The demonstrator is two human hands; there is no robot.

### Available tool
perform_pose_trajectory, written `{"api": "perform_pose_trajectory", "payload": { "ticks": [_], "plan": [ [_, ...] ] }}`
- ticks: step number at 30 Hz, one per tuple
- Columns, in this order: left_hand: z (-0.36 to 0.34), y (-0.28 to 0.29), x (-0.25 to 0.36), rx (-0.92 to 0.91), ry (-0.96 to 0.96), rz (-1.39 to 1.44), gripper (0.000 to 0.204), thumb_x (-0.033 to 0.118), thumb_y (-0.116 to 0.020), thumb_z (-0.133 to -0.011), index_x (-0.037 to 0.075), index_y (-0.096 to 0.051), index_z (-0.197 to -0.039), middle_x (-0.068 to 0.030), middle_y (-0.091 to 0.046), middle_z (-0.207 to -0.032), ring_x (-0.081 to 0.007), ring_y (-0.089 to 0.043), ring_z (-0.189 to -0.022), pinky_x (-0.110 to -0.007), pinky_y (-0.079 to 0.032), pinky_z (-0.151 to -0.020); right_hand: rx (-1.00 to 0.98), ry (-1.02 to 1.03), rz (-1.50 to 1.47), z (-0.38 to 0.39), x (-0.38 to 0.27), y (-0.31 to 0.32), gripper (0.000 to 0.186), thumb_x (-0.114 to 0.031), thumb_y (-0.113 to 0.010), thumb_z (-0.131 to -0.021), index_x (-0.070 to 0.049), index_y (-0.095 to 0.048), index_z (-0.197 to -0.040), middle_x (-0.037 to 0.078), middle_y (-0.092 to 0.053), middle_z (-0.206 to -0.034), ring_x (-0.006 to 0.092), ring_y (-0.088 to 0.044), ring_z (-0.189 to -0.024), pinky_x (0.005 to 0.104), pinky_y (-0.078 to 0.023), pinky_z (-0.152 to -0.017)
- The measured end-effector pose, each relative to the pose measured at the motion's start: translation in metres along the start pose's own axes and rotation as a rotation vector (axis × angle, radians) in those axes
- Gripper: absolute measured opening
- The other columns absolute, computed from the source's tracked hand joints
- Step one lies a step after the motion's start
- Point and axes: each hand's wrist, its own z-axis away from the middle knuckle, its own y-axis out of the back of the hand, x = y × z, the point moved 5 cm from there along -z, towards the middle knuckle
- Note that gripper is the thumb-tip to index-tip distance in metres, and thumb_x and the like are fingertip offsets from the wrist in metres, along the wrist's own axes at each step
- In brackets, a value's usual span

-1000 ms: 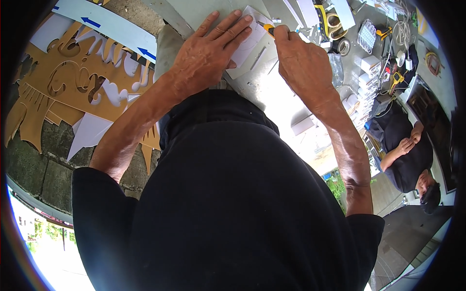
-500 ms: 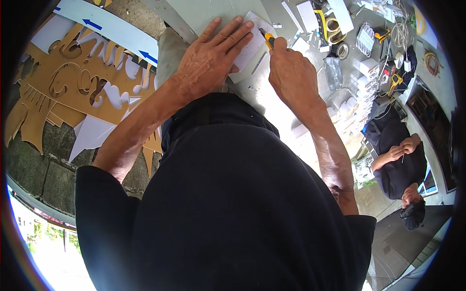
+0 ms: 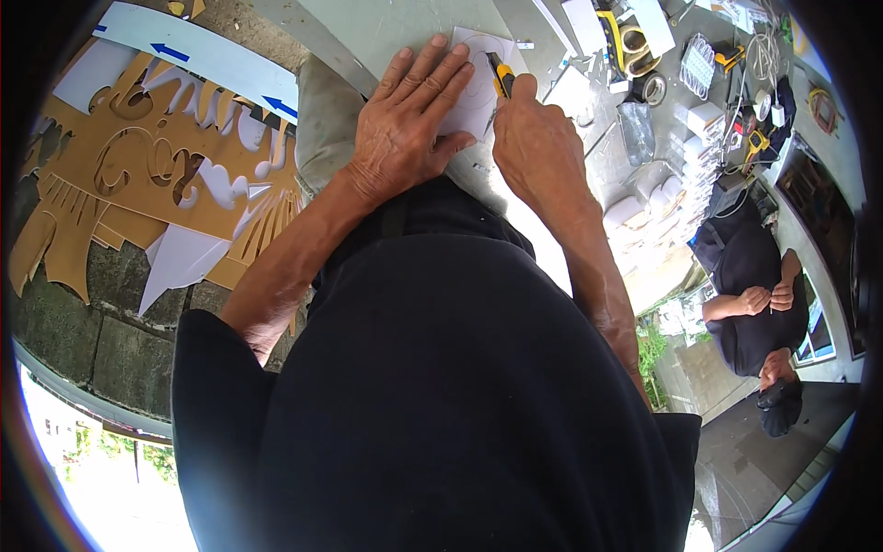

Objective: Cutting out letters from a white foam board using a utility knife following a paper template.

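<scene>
A white sheet piece (image 3: pixel 480 97) with a rounded outline drawn on it lies on the grey tabletop (image 3: pixel 372 37). Pressing flat on its left side is my left hand (image 3: pixel 412 120), fingers stretched out and slightly spread. My right hand (image 3: pixel 541 138) is wrapped round a yellow and black utility knife (image 3: pixel 503 77). The knife's tip points up and left onto the sheet, at the drawn line; whether the blade is sunk into the sheet is too small to tell.
Right of my hands lie a roll of tape (image 3: pixel 654 88), a yellow tool (image 3: pixel 609 35), cables (image 3: pixel 762 60) and white scraps. Cut brown boards (image 3: pixel 120 175) and a white strip with blue arrows (image 3: pixel 207 55) are at left. Another person (image 3: pixel 750 294) sits at the right.
My right hand has drawn the knife slightly left and toward me along the sheet. The sheet is turned more upright, and my left hand has shifted a little right with its thumb now spread.
</scene>
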Motion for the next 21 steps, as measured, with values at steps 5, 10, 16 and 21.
{"api": "perform_pose_trajectory", "payload": {
  "ticks": [5, 10, 16, 21],
  "plan": [
    [-0.002, -0.001, -0.002, 0.030, 0.013, 0.007, 0.087, 0.023, -0.092, -0.068, 0.005, -0.057, -0.145, -0.0109, -0.054, -0.154, -0.0297, -0.042, -0.150, -0.050, -0.030, -0.124, 0.064, -0.026, -0.052, 0.001, 0.003, -0.015, 0.024, -0.024, -0.047, -0.107, -0.001, -0.042, -0.106, 0.031, -0.067, -0.075, 0.0514, -0.069, -0.075, 0.0587, -0.055, -0.068],
    [0.002, 0.001, -0.005, 0.070, 0.085, 0.061, 0.107, 0.020, -0.093, -0.065, 0.001, -0.039, -0.156, -0.0097, -0.056, -0.152, -0.0265, -0.042, -0.150, -0.048, -0.030, -0.125, 0.059, -0.041, -0.038, 0.001, -0.004, -0.018, 0.024, -0.023, -0.048, -0.107, 0.000, -0.042, -0.105, 0.031, -0.067, -0.074, 0.0512, -0.070, -0.075, 0.0580, -0.055, -0.067],
    [-0.002, -0.001, -0.004, 0.067, 0.061, 0.077, 0.108, 0.019, -0.092, -0.066, -0.001, -0.036, -0.156, -0.0093, -0.057, -0.151, -0.0269, -0.042, -0.150, -0.048, -0.030, -0.125, 0.077, -0.071, -0.020, 0.002, -0.004, -0.017, 0.024, -0.023, -0.049, -0.107, 0.001, -0.042, -0.105, 0.032, -0.067, -0.074, 0.0518, -0.069, -0.075, 0.0583, -0.055, -0.068],
    [-0.003, 0.001, -0.002, 0.068, 0.062, 0.068, 0.107, 0.019, -0.092, -0.066, -0.002, -0.036, -0.156, -0.0094, -0.059, -0.149, -0.0269, -0.042, -0.150, -0.048, -0.030, -0.124, 0.088, -0.087, -0.033, 0.005, -0.007, -0.016, 0.024, -0.022, -0.049, -0.106, 0.001, -0.042, -0.105, 0.032, -0.067, -0.074, 0.0518, -0.069, -0.075, 0.0586, -0.055, -0.067]
  ]
}}
